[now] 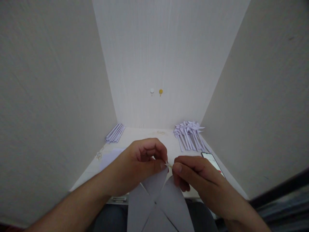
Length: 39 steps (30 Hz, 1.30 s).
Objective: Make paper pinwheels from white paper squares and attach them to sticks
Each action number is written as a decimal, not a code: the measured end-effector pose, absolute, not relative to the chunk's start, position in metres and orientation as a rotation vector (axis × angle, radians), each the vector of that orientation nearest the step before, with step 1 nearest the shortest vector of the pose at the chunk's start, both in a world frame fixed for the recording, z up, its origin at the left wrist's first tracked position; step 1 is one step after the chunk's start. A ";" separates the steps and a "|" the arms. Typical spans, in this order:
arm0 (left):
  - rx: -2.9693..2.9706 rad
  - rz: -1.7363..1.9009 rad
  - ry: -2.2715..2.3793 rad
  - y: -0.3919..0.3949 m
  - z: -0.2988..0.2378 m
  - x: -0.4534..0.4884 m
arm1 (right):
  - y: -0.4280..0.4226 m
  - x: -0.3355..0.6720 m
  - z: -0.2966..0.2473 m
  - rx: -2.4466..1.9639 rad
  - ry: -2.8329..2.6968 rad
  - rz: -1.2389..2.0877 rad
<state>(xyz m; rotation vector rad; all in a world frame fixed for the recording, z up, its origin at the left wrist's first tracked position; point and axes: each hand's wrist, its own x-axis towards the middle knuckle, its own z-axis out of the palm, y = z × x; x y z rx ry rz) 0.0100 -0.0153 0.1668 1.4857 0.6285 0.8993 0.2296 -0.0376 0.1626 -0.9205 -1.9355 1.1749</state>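
A white paper sheet (156,209) with slits running from its corners toward a small hole in the middle hangs above my lap. My left hand (145,164) pinches its upper corner between thumb and fingers. Facing it, my right hand (193,174) is closed on a thin pale piece (170,165), like a small stick or twisted strip, whose tip meets the paper corner. Most of that piece is hidden by my fingers, so its kind is unclear. Both hands are close together over the table's front edge.
Paper pinwheels (189,133) lie piled at the back right of the white table (145,133). Rolled paper sticks (115,133) are stacked at the back left, with flat paper (108,158) nearer. A phone (212,162) rests by the right wall. Walls enclose three sides.
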 end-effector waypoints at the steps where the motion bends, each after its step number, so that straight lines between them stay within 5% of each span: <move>1: 1.487 0.891 0.632 -0.015 0.167 0.010 | -0.037 0.228 0.159 -0.903 -1.891 1.227; 11: 2.007 1.103 1.055 -0.022 0.181 0.013 | -0.038 0.220 0.136 -0.953 -1.754 1.089; 39: 2.650 1.098 0.992 -0.022 0.169 0.014 | -0.038 0.219 0.145 -1.049 -1.952 0.727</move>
